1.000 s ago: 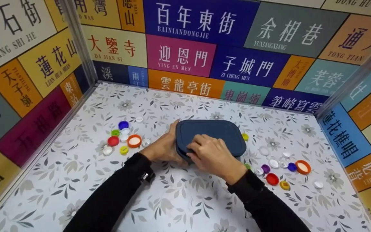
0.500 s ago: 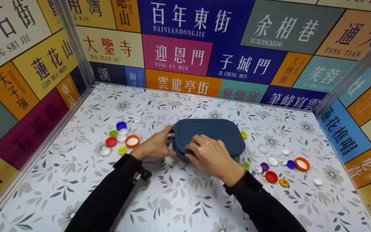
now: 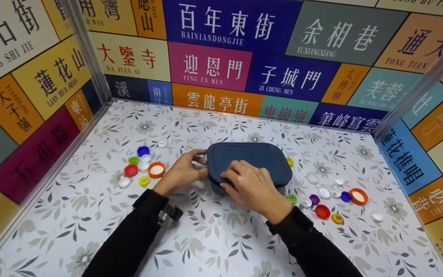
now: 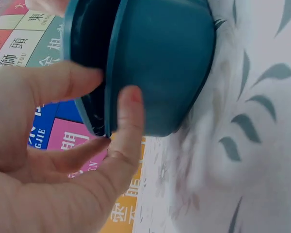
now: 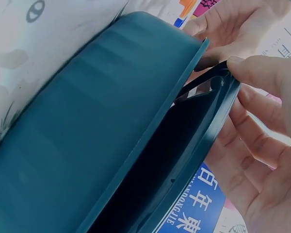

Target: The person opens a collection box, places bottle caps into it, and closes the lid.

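A dark blue rectangular food container stands in the middle of the table in the head view. Its matching lid lies over the top, lifted along the near side; both wrist views show a dark gap between lid and rim. My right hand pinches the lid's near edge, thumb and fingers at its corner in the right wrist view. At the left end, my left hand curls its thumb and fingers about the container's corner, fingertips at the rim and wall. What is inside is too dark to see.
Left of the container lie several bottle caps, among them a red cap and an orange cap. More caps lie to the right, including another red cap and orange cap. Sign-covered panels surround the floral tabletop.
My left hand has drawn back left from around the container's side, its fingertips now at the end corner. My right hand keeps its hold on the lid's edge.
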The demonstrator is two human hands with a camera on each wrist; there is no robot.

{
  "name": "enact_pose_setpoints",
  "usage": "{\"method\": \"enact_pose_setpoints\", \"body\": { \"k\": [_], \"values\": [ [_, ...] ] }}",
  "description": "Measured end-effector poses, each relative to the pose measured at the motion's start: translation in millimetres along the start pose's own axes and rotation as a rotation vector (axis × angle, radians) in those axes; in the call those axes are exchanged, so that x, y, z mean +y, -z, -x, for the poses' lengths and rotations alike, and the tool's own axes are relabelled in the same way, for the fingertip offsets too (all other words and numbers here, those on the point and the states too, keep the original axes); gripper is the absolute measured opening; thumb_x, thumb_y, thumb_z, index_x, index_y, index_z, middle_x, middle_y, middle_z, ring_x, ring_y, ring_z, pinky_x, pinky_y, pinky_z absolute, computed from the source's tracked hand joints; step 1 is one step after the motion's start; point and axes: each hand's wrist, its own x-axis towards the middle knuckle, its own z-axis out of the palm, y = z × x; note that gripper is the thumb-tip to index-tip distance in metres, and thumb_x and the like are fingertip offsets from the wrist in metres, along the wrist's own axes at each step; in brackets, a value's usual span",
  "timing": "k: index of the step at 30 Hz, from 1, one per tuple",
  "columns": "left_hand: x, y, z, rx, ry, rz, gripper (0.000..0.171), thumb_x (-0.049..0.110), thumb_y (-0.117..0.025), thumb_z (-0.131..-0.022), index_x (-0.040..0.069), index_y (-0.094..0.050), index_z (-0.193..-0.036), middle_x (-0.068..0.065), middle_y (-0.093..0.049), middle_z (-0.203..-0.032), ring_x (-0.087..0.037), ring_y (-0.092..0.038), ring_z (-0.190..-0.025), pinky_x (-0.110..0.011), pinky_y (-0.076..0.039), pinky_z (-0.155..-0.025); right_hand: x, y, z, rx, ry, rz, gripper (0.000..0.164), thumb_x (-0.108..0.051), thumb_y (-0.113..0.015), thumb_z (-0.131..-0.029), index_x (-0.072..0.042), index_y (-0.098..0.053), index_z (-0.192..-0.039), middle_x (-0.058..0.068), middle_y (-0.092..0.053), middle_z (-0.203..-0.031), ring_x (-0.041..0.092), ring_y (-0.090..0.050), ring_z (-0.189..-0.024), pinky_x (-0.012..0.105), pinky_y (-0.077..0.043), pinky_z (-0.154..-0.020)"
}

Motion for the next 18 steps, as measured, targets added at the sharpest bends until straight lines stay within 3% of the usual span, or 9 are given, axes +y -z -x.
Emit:
{"method": "enact_pose_setpoints", "body": {
  "k": [5, 13, 18],
  "values": [
    [-0.1, -1.8, 1.9, 0.01, 0.039, 0.108, 0.076, 0.004, -0.079, -0.099, 0.009, -0.054, -0.171, -0.015, -0.068, -0.124, -0.022, -0.079, -0.089, -0.043, -0.074, -0.089, -1.4, -2.9, 3.1, 0.008, -0.004, 0.018, 0.019, -0.035, -0.089, -0.106, -0.021, -0.086, -0.118, 0.001, -0.074, -0.108, 0.017, -0.072, -0.091, 0.03, -0.059, -0.059],
    [-2.3, -1.6, -0.6, -0.017, 0.057, 0.157, 0.077, 0.007, -0.081, -0.101, 0.011, -0.052, -0.173, -0.017, -0.066, -0.128, -0.02, -0.08, -0.09, -0.042, -0.074, -0.092, 0.0, -6.1, 11.7, 0.005, -0.047, 0.003, 0.025, -0.043, -0.089, -0.105, -0.023, -0.085, -0.119, -0.001, -0.073, -0.11, 0.016, -0.072, -0.092, 0.03, -0.06, -0.061],
    [-3.0, -2.2, -2.9, -0.027, 0.05, 0.174, 0.077, 0.003, -0.081, -0.101, 0.01, -0.053, -0.173, -0.018, -0.067, -0.128, -0.02, -0.08, -0.09, -0.039, -0.074, -0.09, 10.7, -0.1, 17.9, -0.013, -0.215, -0.084, 0.032, -0.046, -0.084, -0.108, -0.019, -0.085, -0.126, 0.0, -0.074, -0.114, 0.019, -0.073, -0.1, 0.035, -0.066, -0.075]
  ]
}}
